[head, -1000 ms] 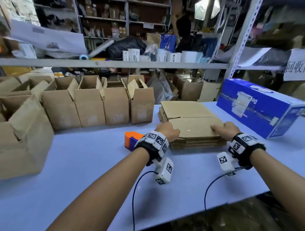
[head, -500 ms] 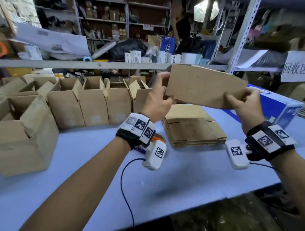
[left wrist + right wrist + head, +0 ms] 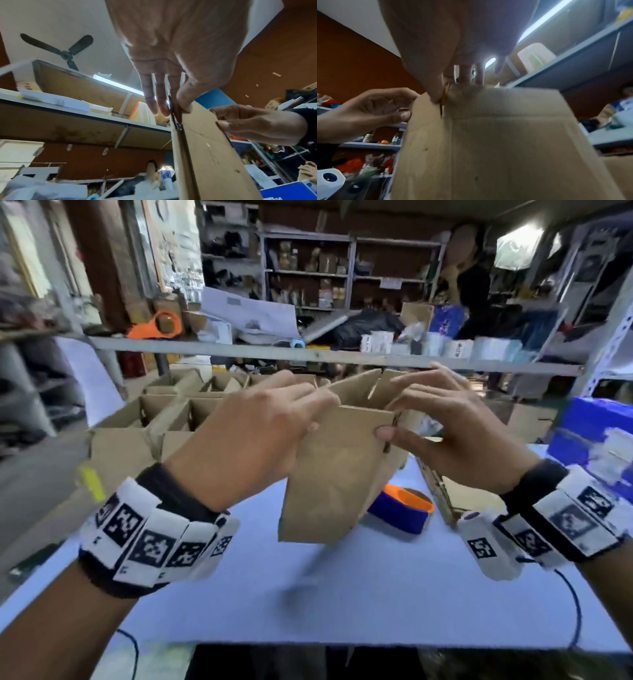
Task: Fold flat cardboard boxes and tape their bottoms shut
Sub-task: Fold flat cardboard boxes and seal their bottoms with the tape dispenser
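Note:
I hold a brown cardboard box point(image 3: 335, 474) upright in the air over the light blue table point(image 3: 342, 594), its walls partly spread. My left hand point(image 3: 313, 414) pinches its upper left edge, thumb on the near face. My right hand point(image 3: 388, 419) pinches the upper right corner. In the left wrist view my left hand point(image 3: 173, 109) has the box point(image 3: 205, 148) edge between thumb and fingers. The right wrist view shows my right hand point(image 3: 448, 92) pinching a top flap of the box point(image 3: 505, 148). An orange and blue tape dispenser point(image 3: 400, 508) lies on the table behind the box.
A stack of flat boxes point(image 3: 436, 494) lies at the right, mostly hidden by my right hand. Several folded open boxes point(image 3: 154, 422) stand along the left and back. A large blue carton point(image 3: 599, 440) sits at the far right. A metal shelf rail point(image 3: 308, 354) crosses above the table.
Both hands lifted the top flat box off the stack, turned it upright and brought it closer. Its walls now stand partly apart.

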Motion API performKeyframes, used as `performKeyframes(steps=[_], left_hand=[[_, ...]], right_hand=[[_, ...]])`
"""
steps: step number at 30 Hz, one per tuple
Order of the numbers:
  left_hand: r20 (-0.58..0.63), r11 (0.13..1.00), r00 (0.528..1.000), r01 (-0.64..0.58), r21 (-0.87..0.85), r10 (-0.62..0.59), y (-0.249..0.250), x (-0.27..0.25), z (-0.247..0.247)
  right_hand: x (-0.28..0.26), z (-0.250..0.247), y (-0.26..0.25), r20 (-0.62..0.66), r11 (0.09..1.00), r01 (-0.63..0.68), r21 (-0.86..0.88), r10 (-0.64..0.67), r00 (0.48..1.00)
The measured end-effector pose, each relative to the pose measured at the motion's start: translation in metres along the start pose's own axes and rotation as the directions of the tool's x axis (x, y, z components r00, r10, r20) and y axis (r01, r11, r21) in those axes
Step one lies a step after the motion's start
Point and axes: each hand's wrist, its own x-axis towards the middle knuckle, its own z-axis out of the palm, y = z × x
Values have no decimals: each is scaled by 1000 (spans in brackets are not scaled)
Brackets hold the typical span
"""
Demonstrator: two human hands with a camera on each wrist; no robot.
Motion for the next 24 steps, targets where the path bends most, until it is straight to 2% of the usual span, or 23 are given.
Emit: performKeyframes(steps=[4,8,11,15,18,24], left_hand=[[4,993,993,115,31,-115,-10,-47,-1],[-147,982,971,191,9,-188,-12,-77,4],[-202,973,954,229,6,-223,-10,-89,4],[-118,981,974,191,-10,-191,-13,-89,15],[-30,986,986,166,-14,-167,-20,-80,30],[62,953,954,296,-63,-292,-39,-53,50]], right_hand=[[10,36,-32,-21,996,11,87,-9,1000],[20,50,-53,-89,996,30,81,-23,996],[27,53,-56,-36,988,41,151,-36,999],[25,67,-50,137,952,14,307,-58,989],[21,79,-43,193,962,-39,272,-15,981],[23,91,-34,-28,994,-86,70,88,996]])
